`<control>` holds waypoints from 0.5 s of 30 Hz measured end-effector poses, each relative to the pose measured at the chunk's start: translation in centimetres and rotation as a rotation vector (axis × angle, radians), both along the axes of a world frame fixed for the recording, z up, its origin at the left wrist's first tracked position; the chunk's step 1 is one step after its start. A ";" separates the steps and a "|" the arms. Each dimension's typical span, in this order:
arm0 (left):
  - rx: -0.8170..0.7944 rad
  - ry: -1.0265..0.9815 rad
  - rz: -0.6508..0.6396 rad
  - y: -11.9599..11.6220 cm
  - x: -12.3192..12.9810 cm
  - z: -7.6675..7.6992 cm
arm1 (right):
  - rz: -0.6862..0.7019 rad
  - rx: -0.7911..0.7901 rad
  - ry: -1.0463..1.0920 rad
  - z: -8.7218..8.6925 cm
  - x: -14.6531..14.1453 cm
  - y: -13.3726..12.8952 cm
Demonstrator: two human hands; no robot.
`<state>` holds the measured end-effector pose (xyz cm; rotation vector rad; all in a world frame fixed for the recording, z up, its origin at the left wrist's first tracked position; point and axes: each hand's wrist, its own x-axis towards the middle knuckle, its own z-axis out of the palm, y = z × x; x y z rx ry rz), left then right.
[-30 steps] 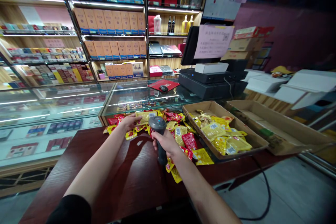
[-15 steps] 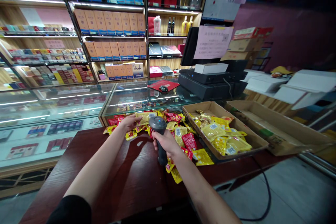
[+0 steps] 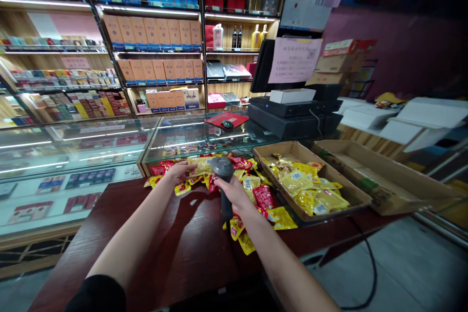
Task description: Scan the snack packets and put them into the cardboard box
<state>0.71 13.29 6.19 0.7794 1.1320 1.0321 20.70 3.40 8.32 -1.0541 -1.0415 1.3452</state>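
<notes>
My right hand [image 3: 234,192] is wrapped round the handle of a dark grey barcode scanner [image 3: 222,168], held upright over the counter. The scanner's head covers part of a gold snack packet [image 3: 199,165], whose left end my left hand [image 3: 180,173] pinches. A printed barcode shows on that packet beside the scanner. Under and around both hands lies a loose pile of red and yellow snack packets [image 3: 263,196]. To the right, an open cardboard box [image 3: 307,215] holds more gold and yellow packets [image 3: 298,182].
A second cardboard box [image 3: 398,204] stands at the right. Behind are a glass display case [image 3: 183,131], a red mouse pad [image 3: 214,119] with a mouse, and a monitor [image 3: 261,66] on a dark cash drawer. A black cable [image 3: 375,273] hangs at lower right.
The scanner has shifted slightly right and up in my right hand. My left hand and its packet stay nearly in place.
</notes>
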 end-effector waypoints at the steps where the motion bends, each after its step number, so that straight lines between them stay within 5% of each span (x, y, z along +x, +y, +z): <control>1: -0.009 -0.001 -0.008 -0.1 -0.1 -0.1 | -0.019 -0.029 0.016 0.0 0.2 0.6; 7: -0.086 0.005 -0.044 -0.7 -0.6 -0.7 | 0.120 -0.358 0.175 -0.3 1.4 4.9; 15: -0.101 0.027 -0.083 -1.3 3.1 0.5 | 0.258 -0.440 0.287 0.1 5.8 7.0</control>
